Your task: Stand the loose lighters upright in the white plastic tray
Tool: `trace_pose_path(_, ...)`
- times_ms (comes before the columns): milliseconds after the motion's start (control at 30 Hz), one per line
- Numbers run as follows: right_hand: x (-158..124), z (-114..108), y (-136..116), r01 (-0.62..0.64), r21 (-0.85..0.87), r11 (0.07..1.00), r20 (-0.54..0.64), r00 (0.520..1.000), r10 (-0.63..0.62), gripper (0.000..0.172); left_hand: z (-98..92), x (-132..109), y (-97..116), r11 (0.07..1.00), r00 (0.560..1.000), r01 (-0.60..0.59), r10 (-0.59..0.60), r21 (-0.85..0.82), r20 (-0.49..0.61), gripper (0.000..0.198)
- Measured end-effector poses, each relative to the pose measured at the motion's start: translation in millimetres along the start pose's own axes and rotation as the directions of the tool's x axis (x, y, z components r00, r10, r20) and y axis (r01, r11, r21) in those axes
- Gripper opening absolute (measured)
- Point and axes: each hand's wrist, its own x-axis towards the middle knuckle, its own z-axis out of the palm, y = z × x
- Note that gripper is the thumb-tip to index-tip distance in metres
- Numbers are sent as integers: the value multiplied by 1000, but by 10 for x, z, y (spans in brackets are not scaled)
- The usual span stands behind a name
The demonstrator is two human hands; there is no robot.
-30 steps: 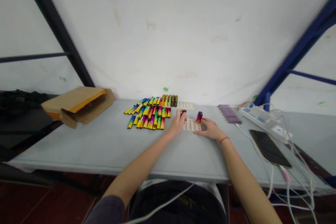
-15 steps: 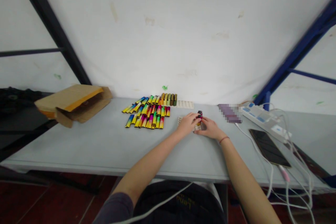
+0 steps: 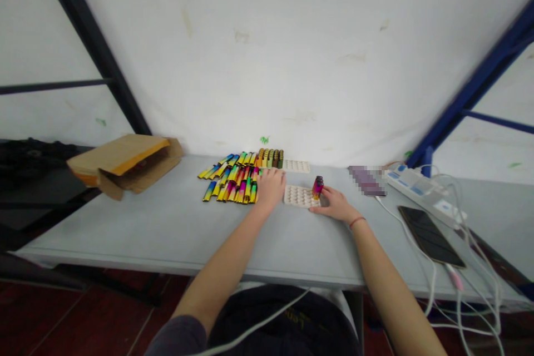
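Observation:
Shiny lighters [image 3: 228, 192] in rainbow metallic colours lie in rows on the table. My left hand [image 3: 271, 188] is over the right end of these rows, palm down, its fingers reaching forward and somewhat apart; no lighter shows in it. A white tray [image 3: 298, 197] with rows of small pockets lies to its right. At the tray's right end stand pink-and-gold lighters [image 3: 317, 187] with dark tops, upright, one behind another. My right hand [image 3: 335, 206] grips that end, thumb along the near edge and fingers beside the standing lighters.
Behind, upright lighters [image 3: 270, 158] fill part of a second white tray [image 3: 297, 166]. An open cardboard box [image 3: 120, 161] lies at the left. On the right are a blurred purple item [image 3: 367, 181], a power strip [image 3: 425, 194], a phone [image 3: 429, 236] and white cables [image 3: 471, 272].
My left hand has left the standing lighters and moved left to the lying ones, uncovering the near tray. My right hand stays at the tray's right end.

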Motion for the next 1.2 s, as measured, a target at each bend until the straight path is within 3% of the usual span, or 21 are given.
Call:
trace_pose_path(100, -2, -4, -7, -8, -8, 1000, 3, 1000, 8, 72, -108, 101, -241, 962, 980, 199, -193, 184, -51, 34)
trace_pose_path(167, -3, -3, -9, -10, -6, 1000, -1, 1000, 10, 72, -115, 142, -345, 932, 965, 260, -259, 253, -37, 35)
trace_pose_path(467, -5, -6, -22, -30, -15, 999, 10, 999, 30, 72, 4, 164, -425, 920, 967, 241, -256, 308, 9, 37)
trace_pose_path(633, -8, -5, -26, -28, -8, 1000, 6, 1000, 28, 72, -14, 164, -385, 936, 951, 310, -305, 164, -56, 39)
trace_pose_path(733, -8, 3, -15, -18, -5, 1000, 0, 1000, 18, 72, -62, 220, -325, 921, 925, 340, -364, -191, -108, 29)
trace_pose_path(800, -7, 9, -8, -20, -6, 1000, -5, 1000, 20, 71, -80, 264, -260, 764, 890, 329, -447, -555, -88, 24)
trace_pose_path(867, -5, 14, -2, -23, -5, 1000, -10, 1000, 23, 70, -82, 286, -178, 430, 852, 315, -521, -846, 52, 20)
trace_pose_path(933, -3, 18, 2, -20, -2, 1000, -15, 1000, 20, 70, -75, 277, -91, 87, 823, 341, -508, -936, 253, 15)
trace_pose_path(1000, -1, 18, 7, -14, 4, 1000, -16, 1000, 15, 69, -70, 246, -15, -106, 806, 384, -445, -917, 389, 13)
trace_pose_path(1100, 1, 12, 15, -7, 8, 1000, -6, 1000, 7, 69, -64, 190, 64, -167, 812, 417, -373, -893, 449, 20)
trace_pose_path(1200, 3, 4, 21, 1, 8, 1000, 7, 1000, -1, 69, -38, 141, 103, -83, 847, 406, -339, -910, 409, 29)
